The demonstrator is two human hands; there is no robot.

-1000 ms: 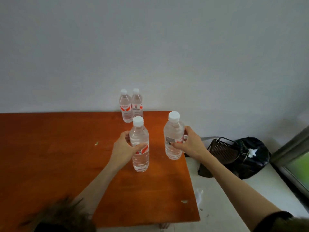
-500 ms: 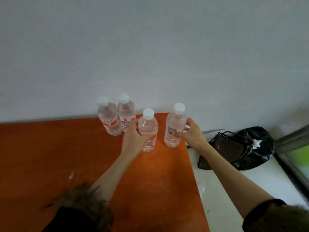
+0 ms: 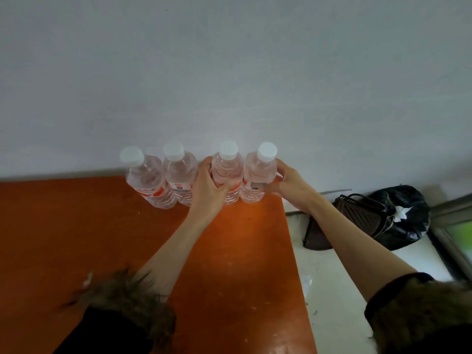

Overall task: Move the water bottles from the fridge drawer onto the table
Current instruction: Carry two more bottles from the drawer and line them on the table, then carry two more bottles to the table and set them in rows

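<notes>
Four water bottles stand in a row at the back of the orange counter (image 3: 76,238), close to the white wall (image 3: 229,72). Each one stands up tall with its white cap on top, and the tops lean a little away toward the wall. The left hand (image 3: 208,190) is wrapped around the third bottle (image 3: 227,172), with the fingers curled on its left side. The right hand (image 3: 288,186) holds the fourth bottle (image 3: 258,180), the one nearest the right edge of the counter. The first bottle (image 3: 145,180) and the second bottle (image 3: 178,177) stand side by side with no hand on them. All four sit very close together. On the floor to the right there is a brown basket (image 3: 357,218) and a black bag (image 3: 403,215) beside it.
</notes>
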